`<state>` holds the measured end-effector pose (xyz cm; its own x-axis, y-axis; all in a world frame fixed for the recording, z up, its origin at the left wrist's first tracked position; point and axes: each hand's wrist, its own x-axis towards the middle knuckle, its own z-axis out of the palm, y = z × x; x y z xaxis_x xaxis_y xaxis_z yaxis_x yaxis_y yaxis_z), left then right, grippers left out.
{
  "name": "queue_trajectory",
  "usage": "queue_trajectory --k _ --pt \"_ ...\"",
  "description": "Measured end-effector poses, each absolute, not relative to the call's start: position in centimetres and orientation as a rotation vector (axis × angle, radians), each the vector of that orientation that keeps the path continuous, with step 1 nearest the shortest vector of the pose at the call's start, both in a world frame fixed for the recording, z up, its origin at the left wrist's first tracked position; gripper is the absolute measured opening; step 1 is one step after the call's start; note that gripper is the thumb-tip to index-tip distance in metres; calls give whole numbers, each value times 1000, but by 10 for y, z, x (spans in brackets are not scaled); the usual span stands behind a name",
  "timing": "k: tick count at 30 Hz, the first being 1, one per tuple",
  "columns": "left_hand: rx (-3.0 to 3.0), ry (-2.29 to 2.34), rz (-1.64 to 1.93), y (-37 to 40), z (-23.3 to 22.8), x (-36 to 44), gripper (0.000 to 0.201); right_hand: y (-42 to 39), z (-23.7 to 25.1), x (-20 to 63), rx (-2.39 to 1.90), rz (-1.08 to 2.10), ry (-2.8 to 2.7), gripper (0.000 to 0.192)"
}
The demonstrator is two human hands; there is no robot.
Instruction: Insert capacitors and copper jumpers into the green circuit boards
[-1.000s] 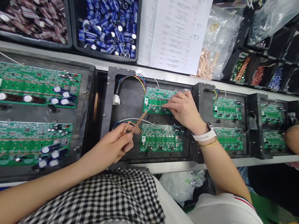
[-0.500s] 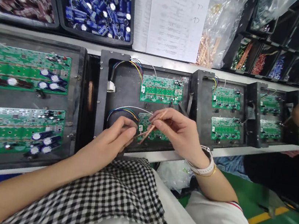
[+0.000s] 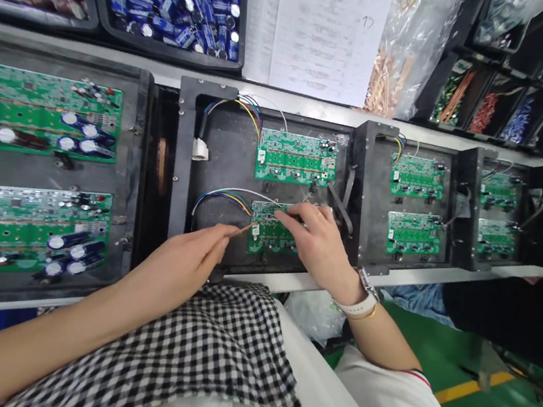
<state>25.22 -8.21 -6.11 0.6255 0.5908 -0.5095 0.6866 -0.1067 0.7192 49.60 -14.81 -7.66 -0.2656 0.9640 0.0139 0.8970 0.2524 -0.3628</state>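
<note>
Head view: black tray (image 3: 228, 174) holds two green boards (image 3: 298, 160). Left hand (image 3: 193, 254) extended, pinching one copper strip (image 3: 243, 229) near lower board (image 3: 274, 236); right hand (image 3: 325, 246) arched over it, grip cannot be told.

Both hands (image 3: 194, 253) (image 3: 323, 244) apart, backs up, fingers (image 3: 293, 223) bent

Here's my table (image 3: 417, 279): black frame (image 3: 225, 173) right beneath my hands (image 3: 323, 246), second frame (image 3: 88, 174) left of them, blue-capacitor bin (image 3: 170, 58) and printed sheets (image 3: 325, 36) just beyond!
</note>
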Motion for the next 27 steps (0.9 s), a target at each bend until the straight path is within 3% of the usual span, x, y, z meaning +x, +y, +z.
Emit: queue_trajectory --k 15,27 --pt "1925 1016 -147 -85 -64 247 48 -145 -102 491 -1622 259 -2420 33" --pt "1983 1016 -71 -87 -62 251 48 -150 -104 498 -1608 360 -2408 36"
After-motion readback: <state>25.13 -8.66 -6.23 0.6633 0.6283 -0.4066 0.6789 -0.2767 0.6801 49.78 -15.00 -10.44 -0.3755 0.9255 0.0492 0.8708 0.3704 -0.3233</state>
